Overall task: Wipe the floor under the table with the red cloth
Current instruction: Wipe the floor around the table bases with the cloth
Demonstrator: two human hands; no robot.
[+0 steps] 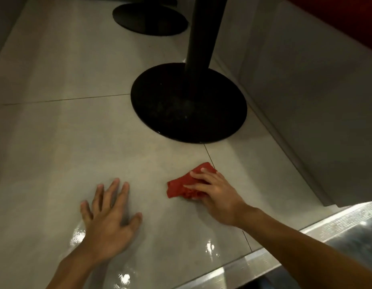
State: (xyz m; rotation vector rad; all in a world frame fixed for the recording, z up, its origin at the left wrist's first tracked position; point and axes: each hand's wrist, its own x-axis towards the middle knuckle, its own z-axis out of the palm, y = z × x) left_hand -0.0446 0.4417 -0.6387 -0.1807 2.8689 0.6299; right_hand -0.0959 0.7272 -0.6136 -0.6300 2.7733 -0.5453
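A crumpled red cloth (182, 185) lies on the pale tiled floor (76, 142), just in front of the round black table base (188, 103). My right hand (214, 191) lies on top of the cloth with fingers stretched over it, pressing it to the floor. My left hand (110, 215) rests flat on the tiles to the left of the cloth, fingers spread, holding nothing.
A black pedestal post (201, 32) rises from the near base. A second black base (149, 18) sits farther back. A grey wall panel (306, 101) runs along the right, with a metal strip (274, 255) at the lower right. Bare tiles stretch to the left.
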